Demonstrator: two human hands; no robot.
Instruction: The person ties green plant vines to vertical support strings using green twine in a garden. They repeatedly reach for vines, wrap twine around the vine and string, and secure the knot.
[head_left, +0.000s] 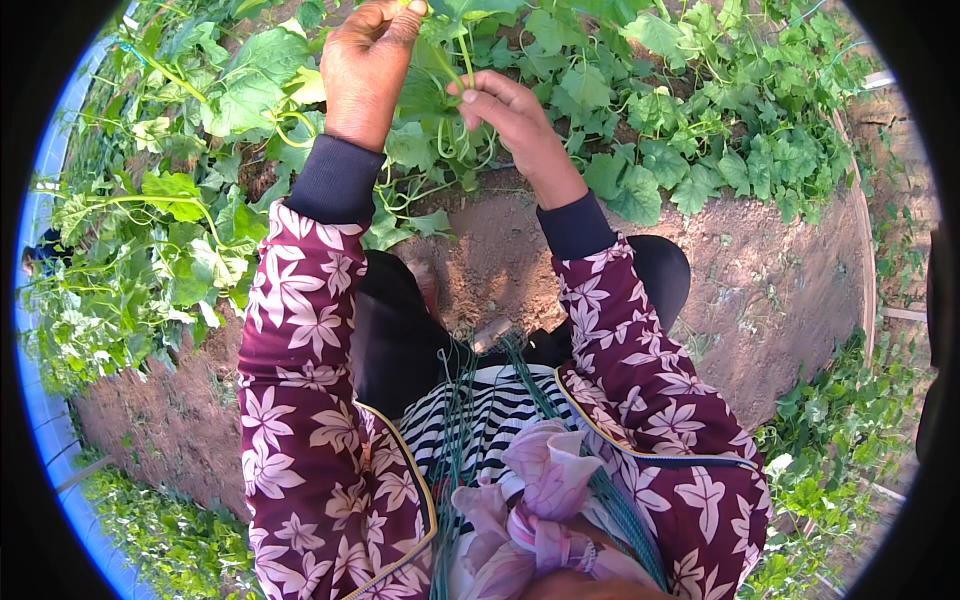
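Note:
My left hand (365, 71) is raised at the top edge of the view. Its thumb and fingers are pinched on a small yellow-green part of a vine (429, 10), partly cut off by the frame. Lower and to the right, my right hand (511, 112) pinches a pale green vine stem (466, 60) between thumb and fingers. Broad lobed leaves (259, 79) surround both hands. Curled tendrils (448, 142) hang just below my right fingertips. Both forearms wear maroon, flower-patterned sleeves with dark cuffs.
Bare brown soil (765, 285) lies around my knees. Leafy vines (667, 142) spread ahead and along the left. Green twine (459, 405) hangs down my front beside a knotted pink scarf (551, 480). Blue sheeting (45, 187) borders the left; a dark-clothed person (49, 251) shows there.

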